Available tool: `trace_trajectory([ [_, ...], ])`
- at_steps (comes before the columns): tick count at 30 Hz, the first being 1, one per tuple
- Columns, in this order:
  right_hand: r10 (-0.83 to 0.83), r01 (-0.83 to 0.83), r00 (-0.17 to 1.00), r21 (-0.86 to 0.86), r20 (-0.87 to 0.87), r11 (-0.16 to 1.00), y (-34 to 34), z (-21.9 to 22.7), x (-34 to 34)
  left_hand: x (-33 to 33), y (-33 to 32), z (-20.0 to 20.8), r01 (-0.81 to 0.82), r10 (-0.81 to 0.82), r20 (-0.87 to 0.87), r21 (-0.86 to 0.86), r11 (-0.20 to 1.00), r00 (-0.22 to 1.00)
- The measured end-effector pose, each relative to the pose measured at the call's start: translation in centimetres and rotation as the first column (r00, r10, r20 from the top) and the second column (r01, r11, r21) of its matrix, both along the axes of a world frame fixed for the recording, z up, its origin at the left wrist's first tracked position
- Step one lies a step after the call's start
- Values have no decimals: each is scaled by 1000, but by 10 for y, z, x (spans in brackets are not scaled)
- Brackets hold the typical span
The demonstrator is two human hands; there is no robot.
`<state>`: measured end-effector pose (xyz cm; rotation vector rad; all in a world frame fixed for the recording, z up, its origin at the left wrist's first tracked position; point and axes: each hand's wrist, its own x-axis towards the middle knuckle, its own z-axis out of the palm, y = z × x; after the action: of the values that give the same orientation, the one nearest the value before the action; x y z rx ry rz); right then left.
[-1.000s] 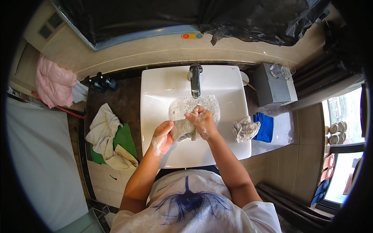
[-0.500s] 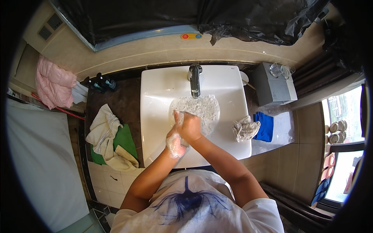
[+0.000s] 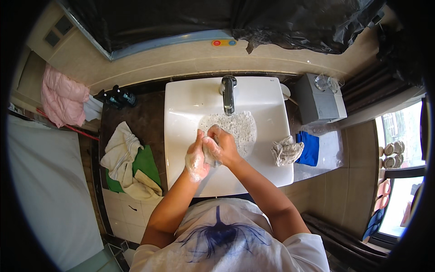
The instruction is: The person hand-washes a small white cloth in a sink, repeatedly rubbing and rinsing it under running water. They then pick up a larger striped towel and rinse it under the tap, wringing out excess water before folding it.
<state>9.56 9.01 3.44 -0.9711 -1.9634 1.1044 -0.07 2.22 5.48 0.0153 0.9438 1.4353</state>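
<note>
Over the front of the white washbasin (image 3: 181, 97), my two hands are pressed together. Foam coats my left hand (image 3: 195, 159) down to the wrist, its fingers pointing toward the tap. My right hand (image 3: 224, 144) curls against it from the right, fingers bent. A wet greyish soapy cloth (image 3: 211, 158) is pinched between the palms; most of it is hidden. Beyond the hands, bubbly suds (image 3: 242, 129) float in the bowl, below the chrome tap (image 3: 229, 95). A crumpled beige cloth (image 3: 286, 151) rests on the basin's right rim.
Right of the basin lie a folded blue cloth (image 3: 308, 148) and a grey box (image 3: 319, 102) with glassware on top. Cream cloths (image 3: 121, 152) and a green cloth (image 3: 147, 165) lie on the left counter. Dark bottles (image 3: 123, 96) stand behind them, near a pink jacket (image 3: 65, 97).
My right hand has turned, its thumb side now facing up, and no longer wraps over the left. My left hand has moved slightly forward, its fingers straighter along the cloth.
</note>
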Motion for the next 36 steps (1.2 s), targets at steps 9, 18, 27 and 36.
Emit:
trace_trajectory([
  [9, -109, 24, 972, -372, -210, 928, 7, 25, 22, -11, -23, -35, 333, -198, -500, 196, 922, 843],
  [18, -467, -111, 705, -733, -534, 672, 19, 17, 37, -18, -29, -57, 211, -92, -398, 267, 940, 913],
  [27, -341, -104, 836, -735, -429, 670, 12, 36, 38, -22, -37, -85, 324, -91, -686, 218, 921, 721],
  [36, -14, -60, 976, -329, -217, 942, 6, 24, 45, -51, -43, -27, 451, -271, -789, 8, 893, 551],
])
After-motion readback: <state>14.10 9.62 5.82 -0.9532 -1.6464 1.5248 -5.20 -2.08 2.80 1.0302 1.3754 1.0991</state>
